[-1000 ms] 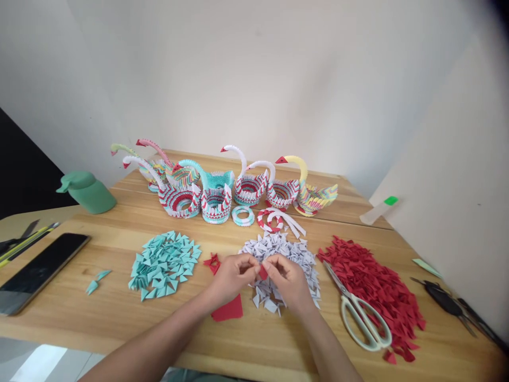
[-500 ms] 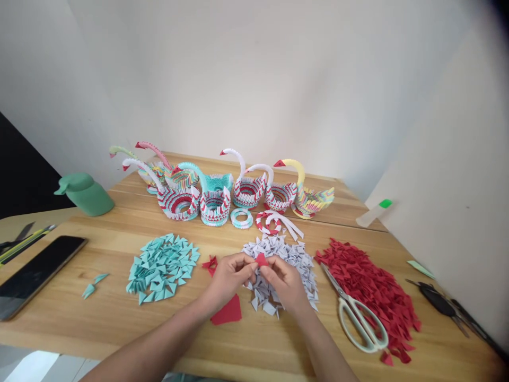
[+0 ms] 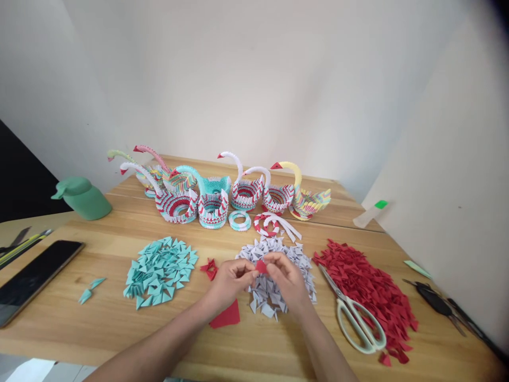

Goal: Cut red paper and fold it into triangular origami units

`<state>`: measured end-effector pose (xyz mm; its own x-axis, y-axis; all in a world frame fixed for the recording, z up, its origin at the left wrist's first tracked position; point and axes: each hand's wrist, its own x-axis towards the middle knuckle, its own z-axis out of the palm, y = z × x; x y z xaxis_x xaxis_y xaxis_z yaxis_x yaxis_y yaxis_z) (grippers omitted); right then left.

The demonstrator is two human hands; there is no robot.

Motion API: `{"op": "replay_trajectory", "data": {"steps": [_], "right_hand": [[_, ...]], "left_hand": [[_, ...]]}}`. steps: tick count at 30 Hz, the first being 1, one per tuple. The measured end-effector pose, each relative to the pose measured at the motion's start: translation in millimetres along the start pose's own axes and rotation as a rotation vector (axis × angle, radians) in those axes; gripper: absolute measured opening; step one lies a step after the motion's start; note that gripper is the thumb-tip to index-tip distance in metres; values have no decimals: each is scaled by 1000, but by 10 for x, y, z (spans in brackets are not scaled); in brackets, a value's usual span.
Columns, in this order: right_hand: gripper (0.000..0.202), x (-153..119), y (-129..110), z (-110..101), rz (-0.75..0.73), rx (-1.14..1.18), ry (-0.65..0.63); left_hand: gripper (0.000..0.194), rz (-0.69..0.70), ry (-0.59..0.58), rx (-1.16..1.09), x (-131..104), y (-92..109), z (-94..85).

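Note:
A small piece of red paper (image 3: 261,267) is pinched between my two hands, above the pile of pale lilac folded paper triangles (image 3: 264,304). My left hand (image 3: 230,281) grips its left side with thumb and fingertips. On its right side, the thumb and fingers of my right hand (image 3: 287,278) are closed. Below my left wrist lies a flat red paper sheet (image 3: 226,316), partly hidden by the forearm. Just left of that hand is a small folded red paper piece (image 3: 209,269).
Turquoise paper triangles (image 3: 161,270) are heaped on the left, red ones (image 3: 369,292) on the right beside scissors (image 3: 360,323). Several paper swans (image 3: 212,209) stand behind. A phone (image 3: 37,278) and a green jug (image 3: 83,199) are far left; a black-handled tool (image 3: 435,300) is far right.
The red paper looks smaller and more rounded between the fingertips. My hands have shifted slightly, and the whole view has moved a little.

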<state>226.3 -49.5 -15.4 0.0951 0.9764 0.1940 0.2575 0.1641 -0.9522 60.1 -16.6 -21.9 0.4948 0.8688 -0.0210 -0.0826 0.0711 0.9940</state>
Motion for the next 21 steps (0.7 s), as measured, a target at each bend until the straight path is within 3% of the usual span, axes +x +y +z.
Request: {"op": "replay_trajectory", "data": {"steps": [3,8,12,17,21], "right_hand": [[19,-23,-36,56,-44,-90,-54],[36,-34,-62,42,-1,-48,-30],[36,-22,-50,-21,-14,7,55],[20,-34,-26,23,-26,-45,-39],[8,-31,-14,45,-151,-158,24]], "left_hand": [[28,31,-24,66,-21,-1,38],[25,20,-63,143,-47,49,52],[28,22,27,71,-26,70,-6],[31,30,67,10,15,9,-38],[34,-10,27,-41,28,24,-41]]}}
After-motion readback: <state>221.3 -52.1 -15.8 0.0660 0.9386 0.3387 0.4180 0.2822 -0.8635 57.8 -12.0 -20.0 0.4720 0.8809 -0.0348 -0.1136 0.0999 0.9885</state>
